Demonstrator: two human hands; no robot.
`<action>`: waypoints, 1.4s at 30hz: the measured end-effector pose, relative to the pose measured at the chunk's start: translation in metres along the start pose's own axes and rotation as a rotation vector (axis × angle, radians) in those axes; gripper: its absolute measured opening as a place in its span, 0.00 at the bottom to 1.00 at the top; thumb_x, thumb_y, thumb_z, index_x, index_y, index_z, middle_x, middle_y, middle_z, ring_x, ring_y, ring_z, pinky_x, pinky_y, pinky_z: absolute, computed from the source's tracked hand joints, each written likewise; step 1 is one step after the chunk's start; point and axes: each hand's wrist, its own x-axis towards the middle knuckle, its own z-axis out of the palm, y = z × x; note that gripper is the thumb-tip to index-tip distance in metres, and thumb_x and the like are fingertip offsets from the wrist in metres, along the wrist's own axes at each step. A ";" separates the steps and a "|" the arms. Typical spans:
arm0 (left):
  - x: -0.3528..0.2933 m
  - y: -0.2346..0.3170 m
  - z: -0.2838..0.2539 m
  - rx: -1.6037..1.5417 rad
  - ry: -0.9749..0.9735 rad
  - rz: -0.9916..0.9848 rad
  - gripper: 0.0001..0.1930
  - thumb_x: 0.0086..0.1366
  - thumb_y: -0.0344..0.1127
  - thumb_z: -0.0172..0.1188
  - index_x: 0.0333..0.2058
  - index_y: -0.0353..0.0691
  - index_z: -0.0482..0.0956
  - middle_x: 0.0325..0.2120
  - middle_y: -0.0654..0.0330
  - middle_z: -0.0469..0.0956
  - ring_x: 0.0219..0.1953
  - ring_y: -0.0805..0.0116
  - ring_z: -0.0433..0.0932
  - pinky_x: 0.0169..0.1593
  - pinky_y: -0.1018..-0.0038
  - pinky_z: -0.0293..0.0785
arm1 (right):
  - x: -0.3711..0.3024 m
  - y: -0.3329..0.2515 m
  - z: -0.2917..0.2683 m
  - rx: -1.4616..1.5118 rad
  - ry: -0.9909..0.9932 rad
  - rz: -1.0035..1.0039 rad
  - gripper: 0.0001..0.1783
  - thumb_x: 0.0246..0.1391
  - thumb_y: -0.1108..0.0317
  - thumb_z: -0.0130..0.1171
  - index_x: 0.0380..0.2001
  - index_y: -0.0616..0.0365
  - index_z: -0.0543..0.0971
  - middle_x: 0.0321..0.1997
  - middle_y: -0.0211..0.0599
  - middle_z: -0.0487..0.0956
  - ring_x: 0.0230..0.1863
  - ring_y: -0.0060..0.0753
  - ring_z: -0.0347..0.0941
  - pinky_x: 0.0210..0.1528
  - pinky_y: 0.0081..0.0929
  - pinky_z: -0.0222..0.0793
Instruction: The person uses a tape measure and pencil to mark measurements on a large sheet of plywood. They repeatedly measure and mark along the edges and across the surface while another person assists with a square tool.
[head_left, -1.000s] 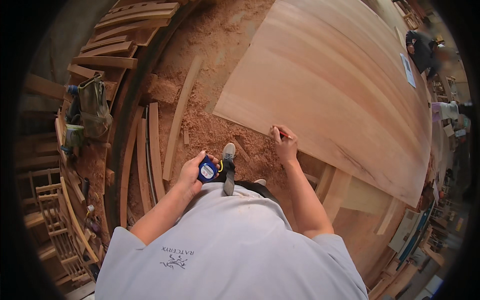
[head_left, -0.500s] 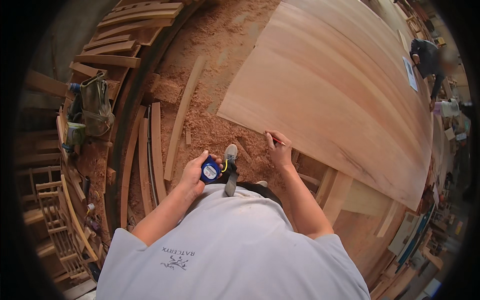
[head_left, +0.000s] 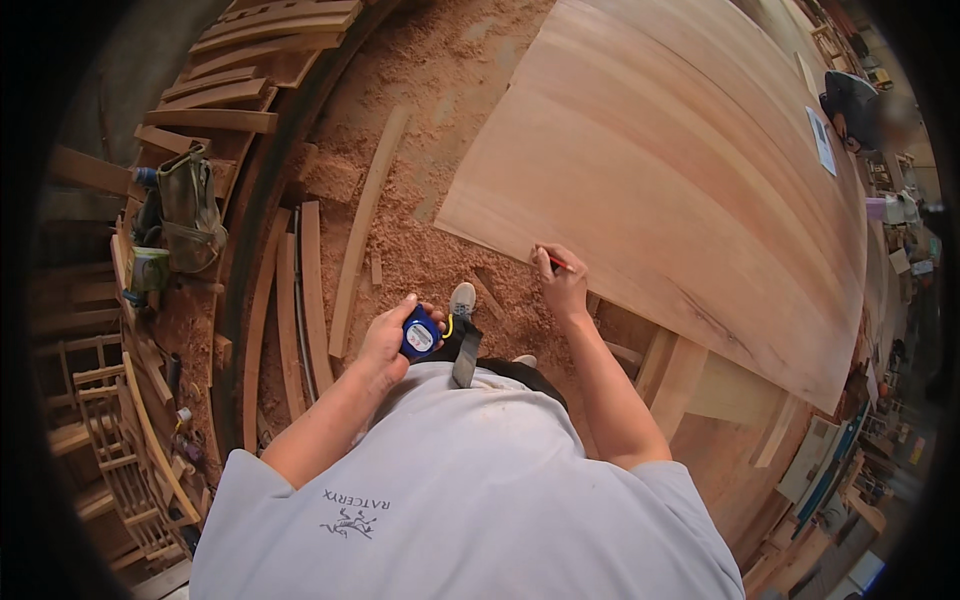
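Observation:
A blue tape measure [head_left: 420,334] with a pale round label and a yellow strap sits in my left hand [head_left: 388,338], fingers wrapped around its case in front of my waist. My right hand [head_left: 562,280] pinches a thin red pencil [head_left: 561,263] at the near edge of a large wooden panel [head_left: 660,190]. The pencil's tip is hidden by my fingers, so I cannot tell whether it touches the wood. Brown grain streaks run across the panel's broad flat face.
Sawdust [head_left: 420,170] covers the floor, where a long plank [head_left: 370,230] lies. Stacked timber [head_left: 260,40] and a canvas bag [head_left: 190,215] are on the left. Boards [head_left: 680,385] support the panel's near side. At the far right, another person [head_left: 852,105] leans by a white sheet [head_left: 820,140].
My right hand has moved slightly up and forward along the panel's edge with the pencil. My left hand stays nearly still with the tape measure. The other person has shifted.

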 end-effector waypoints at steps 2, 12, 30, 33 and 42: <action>0.000 0.001 0.001 0.017 -0.010 0.001 0.16 0.76 0.48 0.54 0.40 0.39 0.79 0.37 0.53 0.84 0.41 0.57 0.85 0.42 0.59 0.85 | -0.007 -0.002 0.001 -0.043 -0.001 -0.030 0.08 0.63 0.69 0.61 0.37 0.62 0.85 0.32 0.43 0.85 0.36 0.36 0.83 0.40 0.29 0.76; 0.001 0.007 0.007 0.034 -0.032 -0.005 0.16 0.77 0.47 0.53 0.40 0.39 0.78 0.38 0.52 0.84 0.40 0.57 0.85 0.42 0.58 0.84 | -0.018 0.000 0.002 -0.040 -0.011 -0.049 0.08 0.61 0.68 0.63 0.37 0.62 0.85 0.33 0.46 0.85 0.35 0.41 0.84 0.40 0.31 0.77; 0.002 0.008 0.005 0.044 0.049 -0.058 0.16 0.77 0.47 0.53 0.40 0.39 0.78 0.36 0.54 0.84 0.38 0.61 0.85 0.40 0.61 0.85 | -0.044 0.000 -0.049 -0.524 0.276 -0.166 0.27 0.63 0.78 0.54 0.65 0.57 0.72 0.60 0.57 0.77 0.58 0.56 0.76 0.59 0.43 0.73; 0.010 0.004 -0.004 0.060 0.078 -0.066 0.17 0.77 0.47 0.53 0.41 0.38 0.78 0.36 0.54 0.84 0.39 0.61 0.85 0.40 0.61 0.85 | -0.065 0.002 -0.008 -0.508 0.128 -0.225 0.33 0.58 0.77 0.59 0.68 0.59 0.68 0.67 0.54 0.71 0.70 0.57 0.65 0.72 0.46 0.61; 0.026 -0.006 -0.037 0.108 0.161 -0.147 0.16 0.75 0.49 0.55 0.39 0.41 0.78 0.36 0.54 0.83 0.39 0.58 0.85 0.43 0.57 0.83 | -0.057 0.001 -0.003 -0.566 0.031 -0.248 0.30 0.60 0.69 0.59 0.66 0.57 0.70 0.68 0.46 0.73 0.73 0.51 0.64 0.75 0.50 0.55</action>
